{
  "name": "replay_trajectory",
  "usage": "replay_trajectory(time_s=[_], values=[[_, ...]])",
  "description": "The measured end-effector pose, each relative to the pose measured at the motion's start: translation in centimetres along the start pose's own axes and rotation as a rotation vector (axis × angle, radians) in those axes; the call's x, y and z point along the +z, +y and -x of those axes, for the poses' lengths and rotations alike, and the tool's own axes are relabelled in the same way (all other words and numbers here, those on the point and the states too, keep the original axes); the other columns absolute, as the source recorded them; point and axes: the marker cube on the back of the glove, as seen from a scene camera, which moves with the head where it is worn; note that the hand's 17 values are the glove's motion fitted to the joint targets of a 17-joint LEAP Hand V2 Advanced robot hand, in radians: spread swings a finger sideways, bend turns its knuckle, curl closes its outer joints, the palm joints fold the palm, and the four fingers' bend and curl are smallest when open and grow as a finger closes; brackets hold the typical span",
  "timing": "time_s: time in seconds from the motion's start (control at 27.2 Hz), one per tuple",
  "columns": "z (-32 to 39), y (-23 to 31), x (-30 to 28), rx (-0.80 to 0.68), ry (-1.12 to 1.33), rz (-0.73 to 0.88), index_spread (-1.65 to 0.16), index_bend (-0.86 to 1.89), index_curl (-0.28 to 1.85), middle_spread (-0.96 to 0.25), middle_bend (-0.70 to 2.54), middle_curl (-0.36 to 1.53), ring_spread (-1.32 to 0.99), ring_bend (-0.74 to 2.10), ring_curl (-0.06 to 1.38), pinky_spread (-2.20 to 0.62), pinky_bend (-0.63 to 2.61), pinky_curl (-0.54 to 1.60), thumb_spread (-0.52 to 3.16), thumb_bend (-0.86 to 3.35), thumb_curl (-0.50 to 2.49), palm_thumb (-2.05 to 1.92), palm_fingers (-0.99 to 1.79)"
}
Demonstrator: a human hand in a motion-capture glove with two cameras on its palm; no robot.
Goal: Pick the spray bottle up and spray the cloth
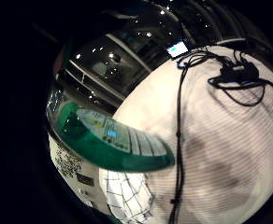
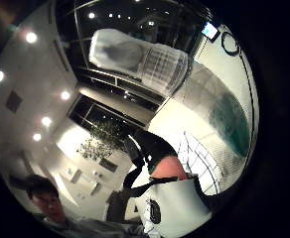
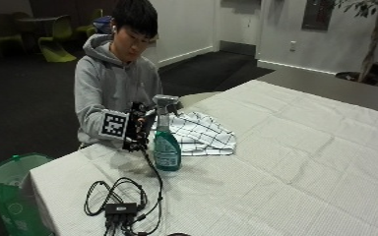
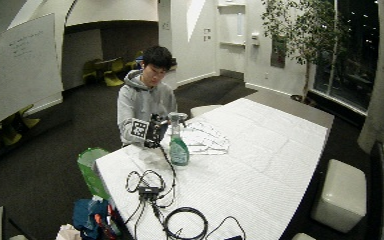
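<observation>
Going left to right across the outside view, the gloved right hand comes first, raised just off the desk and pressed up to the neck of the spray bottle, at about 9 o'clock from it. Whether the fingers are curled round the neck or only beside it I cannot tell. The bottle stands upright near the desk's front corner, green liquid filling most of it, so it will likely feel moderately heavy and bottom-weighted. Its plastic is stiff and smooth, perhaps slippery at the label; the narrow neck under the trigger is the best hold. At 2 o'clock from the bottle, just beside it, lies the checked cloth, soft and crumpled.
</observation>
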Motion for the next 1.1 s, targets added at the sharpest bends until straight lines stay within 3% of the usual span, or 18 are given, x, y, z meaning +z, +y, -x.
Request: replay_trajectory(time_s=[0.11,0.29,0.59,1.1], values=[[-0.6,-0.5,1.1,-0.036,-0.032,0.045,-0.23,0.1,0.18,0.08,0.26,0.32,0.13,0.4,0.25,0.27,0.53,0.35,0.91,-0.03,0.28,0.42,0.1],[-0.4,-2.0,3.3,0.085,-0.063,-0.028,-0.23,0.1,0.17,0.06,0.26,0.32,0.12,0.47,0.27,0.27,0.55,0.35,0.91,-0.02,0.29,0.45,0.2],[0.0,-2.6,5.3,0.125,-0.081,0.043,-0.25,0.12,0.18,0.0,0.29,0.34,0.07,0.56,0.31,0.26,0.54,0.34,0.91,-0.02,0.3,0.49,0.42],[0.6,-4.7,8.1,0.138,-0.132,0.085,-0.19,0.28,0.33,-0.06,0.5,0.43,-0.08,0.61,0.36,-0.03,0.36,0.32,0.9,0.03,0.35,0.72,1.35]])
